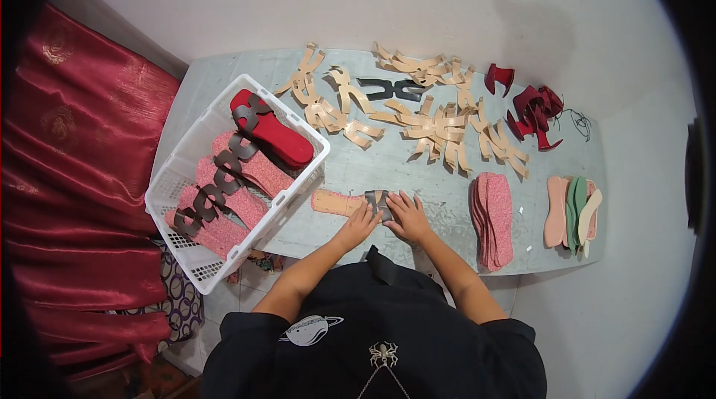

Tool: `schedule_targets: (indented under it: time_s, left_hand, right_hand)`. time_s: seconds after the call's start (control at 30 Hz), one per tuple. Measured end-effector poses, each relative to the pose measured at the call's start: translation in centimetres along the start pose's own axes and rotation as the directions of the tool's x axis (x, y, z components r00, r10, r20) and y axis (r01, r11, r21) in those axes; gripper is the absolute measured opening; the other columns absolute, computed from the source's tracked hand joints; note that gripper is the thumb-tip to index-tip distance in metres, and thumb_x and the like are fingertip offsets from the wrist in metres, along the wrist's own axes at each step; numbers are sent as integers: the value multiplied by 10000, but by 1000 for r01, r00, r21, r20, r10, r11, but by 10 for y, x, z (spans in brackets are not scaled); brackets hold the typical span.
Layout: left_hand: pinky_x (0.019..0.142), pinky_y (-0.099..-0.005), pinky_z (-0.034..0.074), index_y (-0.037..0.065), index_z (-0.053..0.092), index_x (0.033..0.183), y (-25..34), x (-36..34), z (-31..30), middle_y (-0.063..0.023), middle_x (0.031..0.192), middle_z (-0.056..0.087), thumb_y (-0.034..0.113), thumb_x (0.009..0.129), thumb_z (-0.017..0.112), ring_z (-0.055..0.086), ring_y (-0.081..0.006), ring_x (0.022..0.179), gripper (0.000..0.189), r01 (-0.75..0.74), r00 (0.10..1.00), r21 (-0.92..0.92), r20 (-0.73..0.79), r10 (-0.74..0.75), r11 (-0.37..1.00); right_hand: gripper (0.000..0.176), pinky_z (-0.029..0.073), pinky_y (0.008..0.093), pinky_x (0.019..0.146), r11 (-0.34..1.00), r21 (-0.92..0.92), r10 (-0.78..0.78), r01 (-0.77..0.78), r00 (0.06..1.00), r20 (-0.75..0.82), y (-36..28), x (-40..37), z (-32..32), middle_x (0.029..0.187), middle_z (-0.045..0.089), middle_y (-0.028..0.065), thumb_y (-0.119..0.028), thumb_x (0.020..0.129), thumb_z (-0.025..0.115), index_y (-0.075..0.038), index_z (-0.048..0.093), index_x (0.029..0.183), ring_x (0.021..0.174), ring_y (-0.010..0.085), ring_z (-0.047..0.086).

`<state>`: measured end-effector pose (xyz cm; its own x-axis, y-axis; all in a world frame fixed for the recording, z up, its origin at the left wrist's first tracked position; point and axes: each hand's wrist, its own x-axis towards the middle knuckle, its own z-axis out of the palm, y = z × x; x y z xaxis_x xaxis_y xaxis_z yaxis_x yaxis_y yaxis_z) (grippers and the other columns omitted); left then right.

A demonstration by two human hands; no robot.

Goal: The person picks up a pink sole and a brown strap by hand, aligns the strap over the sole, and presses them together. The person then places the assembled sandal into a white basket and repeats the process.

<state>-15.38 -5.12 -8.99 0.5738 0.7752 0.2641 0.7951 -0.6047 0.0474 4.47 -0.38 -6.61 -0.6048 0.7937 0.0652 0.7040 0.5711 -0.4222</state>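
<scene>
A pink speckled insole (332,202) lies near the front edge of the grey table (388,168), with a dark cut-out strap piece (378,201) laid across its right end. My left hand (359,224) presses on the insole and the strap from the left. Beside it, my right hand (407,217) pushes down on the strap from the right. Both hands have their fingers bent onto the strap.
A white plastic basket (186,242) at the left holds pink and red insoles with dark straps. Tan strap cut-outs (432,123) and one dark strap (395,88) cover the back; red pieces (533,112) far right. Stacks of pink insoles (494,220) and pastel soles (570,212) lie right.
</scene>
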Motion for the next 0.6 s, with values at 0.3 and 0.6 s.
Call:
schedule_targets:
  time_s: [0.3,0.6]
  left_hand:
    - [934,-427,350,73,410,1225,3,0,-2,-249,1154,426,109,766,458,402,-400,1122,462,38,999,-13,8,-38,999]
    - [935,-424,342,79,368,1269,-2,2,-9,-228,1160,439,155,789,476,403,-364,1127,499,33,999,-31,31,-32,999]
  right_hand:
    - [623,221,525,964,992,-124,-3,6,1000,31,1,-2,6,1356,318,-4,-466,752,525,-156,377,1272,1241,222,283]
    - [620,217,533,963,980,-198,-7,13,999,34,-2,-3,4,1358,315,-15,-473,764,490,-160,364,1284,1246,202,275]
